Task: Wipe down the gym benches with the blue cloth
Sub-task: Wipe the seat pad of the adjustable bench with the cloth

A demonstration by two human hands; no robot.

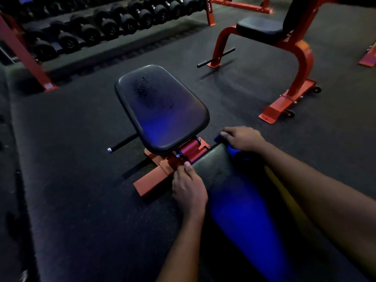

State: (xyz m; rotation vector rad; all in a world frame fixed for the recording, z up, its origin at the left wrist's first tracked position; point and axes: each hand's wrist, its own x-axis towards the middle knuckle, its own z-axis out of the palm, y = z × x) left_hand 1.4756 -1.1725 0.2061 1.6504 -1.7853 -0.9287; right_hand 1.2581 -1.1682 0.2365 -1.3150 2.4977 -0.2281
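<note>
A black padded seat (162, 110) on a red frame (156, 174) stands in front of me, wet with droplets near its far end. The bench's long back pad (221, 174) runs from the seat toward me, with blue light reflecting on it. My right hand (243, 139) presses the blue cloth (234, 152) onto the pad's far right corner, fingers curled over the cloth. My left hand (188, 189) grips the pad's left edge near the hinge, thumb on top.
A second red bench (293, 55) with a black seat stands at the back right on small wheels. A red rack of black dumbbells (109, 25) fills the back left. Dark rubber flooring (81, 180) surrounds the benches.
</note>
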